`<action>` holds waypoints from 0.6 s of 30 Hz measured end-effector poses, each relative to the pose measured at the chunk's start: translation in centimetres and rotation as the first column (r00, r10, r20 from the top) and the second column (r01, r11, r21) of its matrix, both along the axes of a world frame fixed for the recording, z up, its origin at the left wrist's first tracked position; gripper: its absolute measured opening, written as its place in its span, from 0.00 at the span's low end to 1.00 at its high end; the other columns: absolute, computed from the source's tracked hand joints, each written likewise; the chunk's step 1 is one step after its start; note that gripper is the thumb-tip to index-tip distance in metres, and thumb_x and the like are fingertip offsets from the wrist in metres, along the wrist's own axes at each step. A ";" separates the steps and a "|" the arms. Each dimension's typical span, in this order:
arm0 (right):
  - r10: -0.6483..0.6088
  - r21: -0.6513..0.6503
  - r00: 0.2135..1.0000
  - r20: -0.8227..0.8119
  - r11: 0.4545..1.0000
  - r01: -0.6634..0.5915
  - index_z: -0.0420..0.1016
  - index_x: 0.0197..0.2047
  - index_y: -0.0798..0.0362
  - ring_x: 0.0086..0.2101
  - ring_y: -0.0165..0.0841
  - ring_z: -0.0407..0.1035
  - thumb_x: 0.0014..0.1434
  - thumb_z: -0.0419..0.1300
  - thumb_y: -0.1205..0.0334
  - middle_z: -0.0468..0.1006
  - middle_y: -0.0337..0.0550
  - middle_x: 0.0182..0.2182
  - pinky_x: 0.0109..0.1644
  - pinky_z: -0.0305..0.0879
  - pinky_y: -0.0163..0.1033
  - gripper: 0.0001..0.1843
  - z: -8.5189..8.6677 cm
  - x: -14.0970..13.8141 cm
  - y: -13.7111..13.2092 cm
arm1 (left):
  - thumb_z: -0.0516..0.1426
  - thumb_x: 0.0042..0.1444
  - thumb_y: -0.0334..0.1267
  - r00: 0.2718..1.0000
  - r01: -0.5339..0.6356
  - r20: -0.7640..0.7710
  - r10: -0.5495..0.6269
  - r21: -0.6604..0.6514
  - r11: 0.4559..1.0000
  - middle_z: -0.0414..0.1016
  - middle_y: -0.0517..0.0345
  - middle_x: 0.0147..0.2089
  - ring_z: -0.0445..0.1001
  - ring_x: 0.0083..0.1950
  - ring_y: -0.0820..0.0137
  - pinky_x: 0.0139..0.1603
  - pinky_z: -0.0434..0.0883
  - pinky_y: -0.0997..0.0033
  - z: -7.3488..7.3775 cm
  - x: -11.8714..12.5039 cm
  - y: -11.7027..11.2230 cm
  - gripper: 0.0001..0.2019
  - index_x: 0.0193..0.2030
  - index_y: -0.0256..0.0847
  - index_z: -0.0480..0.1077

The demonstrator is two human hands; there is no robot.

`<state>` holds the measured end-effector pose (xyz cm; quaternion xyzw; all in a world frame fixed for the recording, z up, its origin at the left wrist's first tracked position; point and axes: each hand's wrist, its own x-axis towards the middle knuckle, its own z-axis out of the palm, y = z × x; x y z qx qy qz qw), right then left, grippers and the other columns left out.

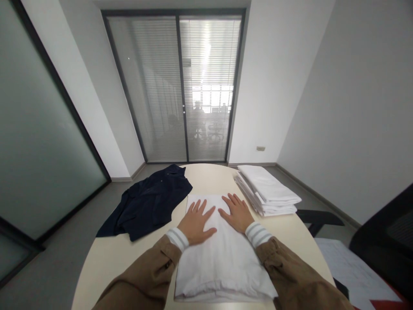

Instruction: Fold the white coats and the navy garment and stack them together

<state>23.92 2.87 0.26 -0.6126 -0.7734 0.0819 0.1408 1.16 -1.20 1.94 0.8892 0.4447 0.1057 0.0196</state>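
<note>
A white folded cloth (222,262), perhaps a garment, lies in the middle of the table, its near edge rumpled and layered. My left hand (196,221) rests flat on its left side with the fingers spread. On the upper right of the cloth, my right hand (237,213) also lies palm down, fingers apart. Neither hand grips anything. To the left is a dark navy garment (151,202), spread loosely and hanging over the table's edge. A stack of folded white cloths (267,189) sits beyond my right hand.
The pale rounded table (206,176) has its far edge near a glass door with blinds (206,86). At the right stands a black chair (383,237), its armrest close to the table. Papers (351,269) lie beside it.
</note>
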 end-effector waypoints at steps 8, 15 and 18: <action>0.027 0.015 0.999 -0.034 1.000 -0.027 0.59 0.71 0.47 0.71 0.49 0.41 0.66 0.50 0.39 0.52 0.50 0.72 0.70 0.41 0.62 0.35 -0.6 0.6 0.6 | 0.52 0.64 0.58 0.861 0.508 0.077 -0.502 -0.154 0.847 0.48 0.51 0.77 0.45 0.75 0.37 0.68 0.48 0.29 2.1 2.6 -5.6 0.29 0.70 0.59 0.59; 0.054 0.098 0.996 -0.074 0.994 -0.046 0.62 0.69 0.47 0.71 0.50 0.43 0.65 0.53 0.40 0.56 0.51 0.71 0.71 0.39 0.61 0.34 -1.6 1.1 1.0 | 0.48 0.69 0.51 0.800 0.600 0.184 -0.571 -0.227 0.767 0.57 0.60 0.74 0.48 0.76 0.47 0.71 0.48 0.36 2.6 3.1 -6.6 0.22 0.66 0.57 0.65; 0.053 0.121 0.993 -0.105 0.992 -0.040 0.64 0.68 0.48 0.70 0.50 0.46 0.65 0.54 0.42 0.56 0.53 0.70 0.71 0.41 0.61 0.33 -1.9 1.3 1.1 | 0.46 0.70 0.48 0.848 0.526 0.218 -0.484 -0.220 0.822 0.62 0.59 0.71 0.54 0.74 0.54 0.72 0.53 0.44 1.9 2.3 -5.0 0.20 0.64 0.54 0.68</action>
